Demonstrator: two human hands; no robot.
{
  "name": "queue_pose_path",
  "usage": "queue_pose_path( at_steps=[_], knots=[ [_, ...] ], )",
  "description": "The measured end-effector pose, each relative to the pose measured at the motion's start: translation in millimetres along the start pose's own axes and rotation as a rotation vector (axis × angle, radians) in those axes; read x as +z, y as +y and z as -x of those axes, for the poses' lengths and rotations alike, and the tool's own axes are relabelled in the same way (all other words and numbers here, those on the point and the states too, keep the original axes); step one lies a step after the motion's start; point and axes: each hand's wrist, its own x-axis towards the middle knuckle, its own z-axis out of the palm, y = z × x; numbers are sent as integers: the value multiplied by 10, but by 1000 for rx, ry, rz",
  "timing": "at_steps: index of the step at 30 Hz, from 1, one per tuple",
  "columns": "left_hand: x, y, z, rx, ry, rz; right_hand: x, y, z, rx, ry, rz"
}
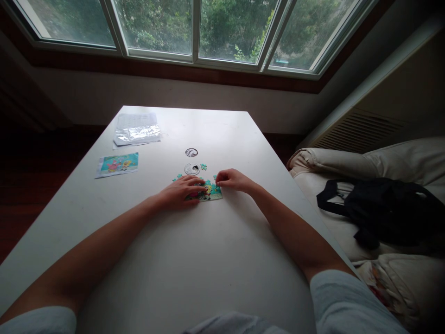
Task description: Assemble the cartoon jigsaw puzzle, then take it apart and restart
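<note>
A partly joined jigsaw puzzle (210, 191) with a cartoon picture lies on the white table in front of me. My left hand (182, 190) rests flat over its left part, fingers stretched out, hiding some of it. At the puzzle's upper right edge, my right hand (232, 179) has thumb and fingers pinched together; a small teal piece shows by the fingertips, but whether it is gripped is hard to see. Just beyond the puzzle lie loose teal puzzle pieces (203, 167). More of them peek out past my left fingers.
Two round black-and-white prints (192, 169) mark the white table (208, 260). To the left lie a cartoon picture sheet (118, 164) and a clear plastic bag (137, 130) on papers. On the right, a black bag (389, 211) sits on a pale sofa (333, 167). Windows stand beyond the table.
</note>
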Motion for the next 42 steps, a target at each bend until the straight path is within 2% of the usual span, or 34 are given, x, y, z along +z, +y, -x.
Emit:
queue_pose_path(
  at_steps=[6,17,27,30,35,42],
  knots=[
    [11,-4,8,-2,3,-2,10,-44,18,-3,60,227],
    [22,-6,3,10,13,-9,52,-18,16,-113,61,380],
    [34,-23,12,9,21,-9,32,-27,19,-112,79,381],
    [36,-30,14,13,27,-10,1,15,-6,-121,146,353],
    [43,-38,15,14,21,-12,-14,108,-36,-171,281,469],
    [36,-26,1,16,16,-17,43,102,-19,-185,262,551]
  ],
)
